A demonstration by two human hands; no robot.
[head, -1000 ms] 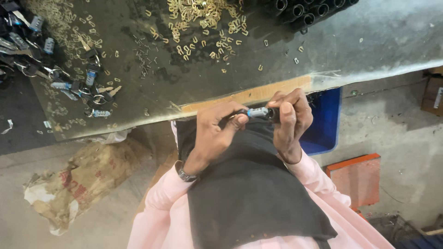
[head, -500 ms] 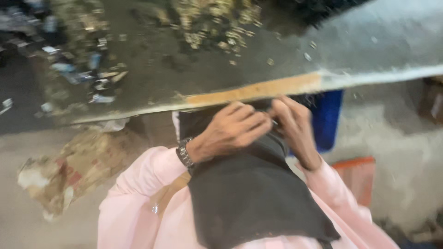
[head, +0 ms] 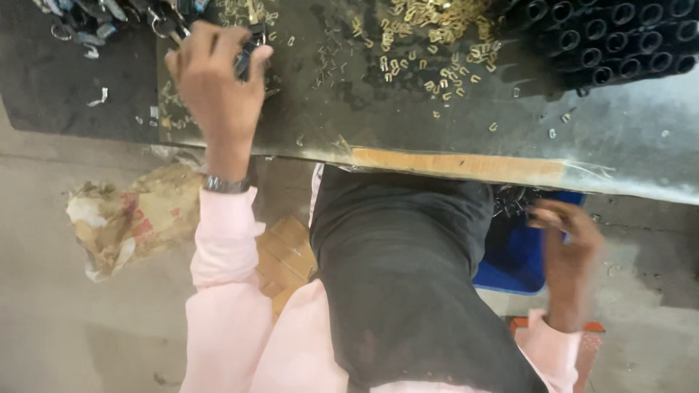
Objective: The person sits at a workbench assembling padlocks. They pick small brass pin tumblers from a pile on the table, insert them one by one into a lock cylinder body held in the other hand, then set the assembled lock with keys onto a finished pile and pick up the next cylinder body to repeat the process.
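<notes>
Fingers of the left hand (head: 217,80) curl narrowly on a small dark metal clip (head: 247,52) at eleven o'clock, on the dark worktable (head: 641,138), well in from its taped front edge (head: 459,164). Brass clips (head: 429,33) lie scattered at twelve o'clock, black tubes (head: 619,33) at one. The right hand (head: 568,251) hangs blurred over the blue bin (head: 513,255) at four o'clock, below the edge; its grip I cannot tell.

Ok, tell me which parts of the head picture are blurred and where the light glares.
Head view: the right hand over the blue bin is smeared by motion blur; the left hand on the dark bench is soft but readable; the small brass clips stay fairly sharp; pale glare washes the bench's right end; the black tubes sit in shadow.
</notes>
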